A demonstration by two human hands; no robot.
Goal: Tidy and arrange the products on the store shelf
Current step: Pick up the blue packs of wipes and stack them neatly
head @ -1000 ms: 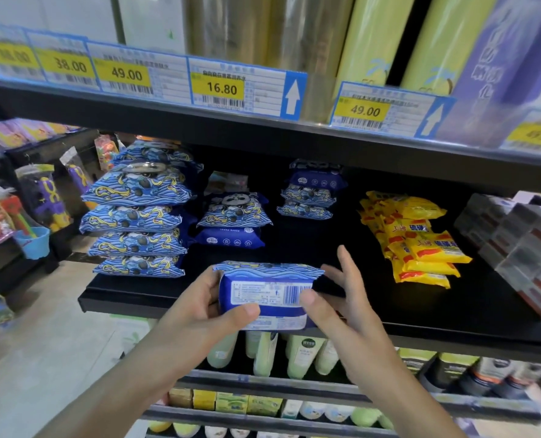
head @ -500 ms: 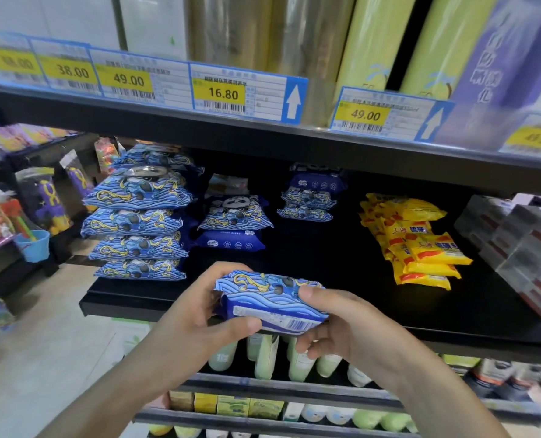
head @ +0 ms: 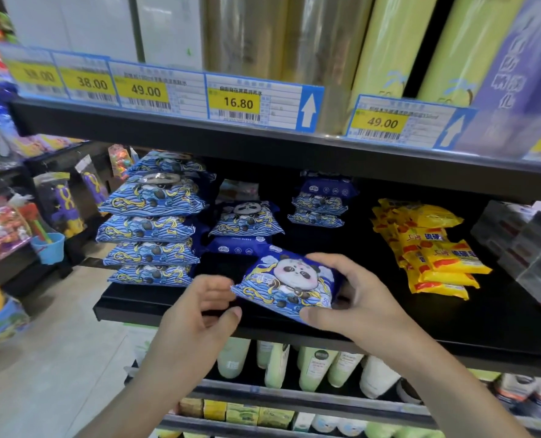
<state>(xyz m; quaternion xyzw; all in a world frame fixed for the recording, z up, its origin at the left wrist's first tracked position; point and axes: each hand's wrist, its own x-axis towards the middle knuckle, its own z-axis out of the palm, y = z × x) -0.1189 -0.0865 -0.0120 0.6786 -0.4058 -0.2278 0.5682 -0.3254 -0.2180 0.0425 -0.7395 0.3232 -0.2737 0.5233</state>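
— Which prices are showing on the upper shelf edge (head: pixel 174 134)?
— The yellow price tags are reading, left to right, 38.00 (head: pixel 92 82), 49.00 (head: pixel 145 90), 16.80 (head: pixel 238 103) and 49.00 (head: pixel 382 123); the leftmost tag (head: pixel 38 75) is blurring out.
— Anything else on them?
— White up-arrows are standing on blue at 2 tags' right ends (head: pixel 307 110); the small print is staying unreadable.
— And the panda wipes pack (head: pixel 289 284) in the hands?
— Its lettering is smearing too much to read.
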